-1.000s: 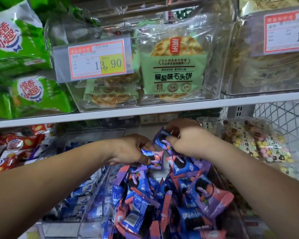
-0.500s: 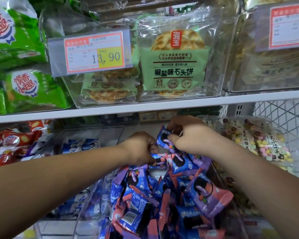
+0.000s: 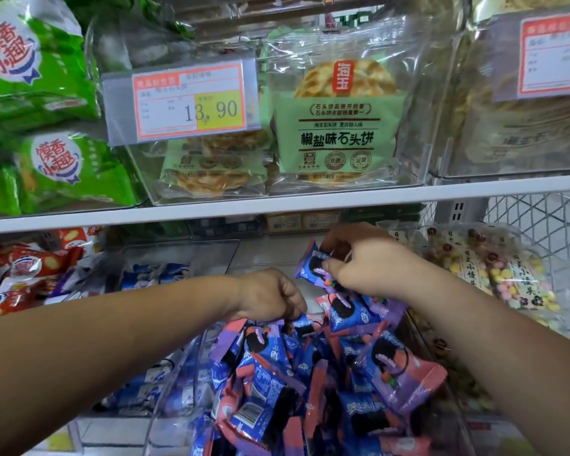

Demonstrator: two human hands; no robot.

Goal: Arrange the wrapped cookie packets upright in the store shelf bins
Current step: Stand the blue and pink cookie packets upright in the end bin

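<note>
A clear plastic bin (image 3: 175, 386) on the lower shelf is heaped with several blue, pink and purple wrapped cookie packets (image 3: 310, 383). My right hand (image 3: 366, 261) pinches one blue packet (image 3: 313, 268) and holds it upright above the back of the heap. My left hand (image 3: 270, 297) reaches in from the left, its fingers curled down onto a blue packet (image 3: 305, 325) at the top of the pile. How firmly that packet is gripped is hidden by the hand.
A white shelf edge (image 3: 277, 205) runs just above my hands. Above it stand clear bins of green flatbread packs (image 3: 336, 126) with a price tag (image 3: 188, 103). Pastel candy bags (image 3: 494, 274) lie right, red snack packs (image 3: 23, 268) and another blue-packet bin (image 3: 155, 274) left.
My left hand has slid right and forward over the heap, onto a packet nearer the right hand. The right hand keeps its packet raised, barely shifted.
</note>
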